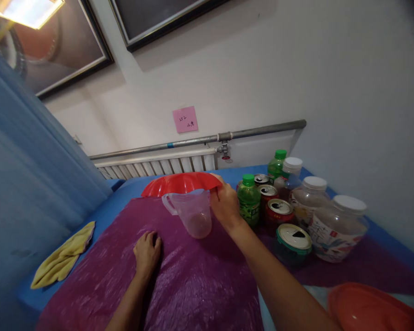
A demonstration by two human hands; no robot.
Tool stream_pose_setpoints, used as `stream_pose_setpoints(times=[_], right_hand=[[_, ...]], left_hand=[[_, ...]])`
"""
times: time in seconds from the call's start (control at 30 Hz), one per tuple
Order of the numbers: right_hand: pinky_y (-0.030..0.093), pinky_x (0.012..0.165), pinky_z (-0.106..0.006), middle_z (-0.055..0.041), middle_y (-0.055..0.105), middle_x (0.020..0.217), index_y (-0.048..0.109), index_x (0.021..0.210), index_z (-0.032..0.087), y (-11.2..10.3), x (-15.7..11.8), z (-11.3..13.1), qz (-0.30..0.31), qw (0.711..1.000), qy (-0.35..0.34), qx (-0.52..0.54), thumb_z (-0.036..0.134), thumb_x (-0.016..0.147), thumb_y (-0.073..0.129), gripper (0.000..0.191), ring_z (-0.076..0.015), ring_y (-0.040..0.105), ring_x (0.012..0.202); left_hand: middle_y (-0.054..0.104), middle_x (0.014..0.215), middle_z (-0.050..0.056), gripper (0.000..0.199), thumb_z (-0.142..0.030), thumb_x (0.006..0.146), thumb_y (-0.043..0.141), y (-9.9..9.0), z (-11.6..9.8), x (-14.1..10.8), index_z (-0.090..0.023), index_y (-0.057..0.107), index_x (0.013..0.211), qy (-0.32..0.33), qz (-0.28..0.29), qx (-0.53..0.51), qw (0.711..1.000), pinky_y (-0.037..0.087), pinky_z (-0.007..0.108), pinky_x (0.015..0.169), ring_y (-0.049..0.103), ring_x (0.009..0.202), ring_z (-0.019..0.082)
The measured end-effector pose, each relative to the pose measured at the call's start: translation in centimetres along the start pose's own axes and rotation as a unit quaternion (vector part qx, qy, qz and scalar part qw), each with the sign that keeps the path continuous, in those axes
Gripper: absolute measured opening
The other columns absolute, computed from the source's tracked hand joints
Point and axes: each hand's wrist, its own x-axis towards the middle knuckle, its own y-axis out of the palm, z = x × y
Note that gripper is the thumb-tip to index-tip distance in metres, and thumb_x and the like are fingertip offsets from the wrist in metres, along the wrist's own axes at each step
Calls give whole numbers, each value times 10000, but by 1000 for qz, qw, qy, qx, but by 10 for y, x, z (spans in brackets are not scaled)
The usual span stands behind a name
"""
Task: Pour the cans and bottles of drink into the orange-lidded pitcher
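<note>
A yellow cloth lies far left on the blue table. The left hand rests loosely curled on the purple sheet, pinning it. The right hand grips the clear measuring jug, tilted before the red basin. Bottles and cans crowd the right, against a white wall.

Clear plastic jug tilted, held above purple sheet; red basin just behind.
</note>
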Motion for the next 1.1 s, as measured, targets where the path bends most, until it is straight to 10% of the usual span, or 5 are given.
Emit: stream_pose_setpoints(times=[1.1], right_hand=[[436,894,-380,-85,745,1054,670,1117,222,-1,-4,5,-44,997,39,41,201,933,390,335,-240,650,975]], left_hand=[[658,1258,126,381,-328,914,399,-2,-2,-1,-183,685,1120,0,3,1,1000,406,418,990,566,1202,270]])
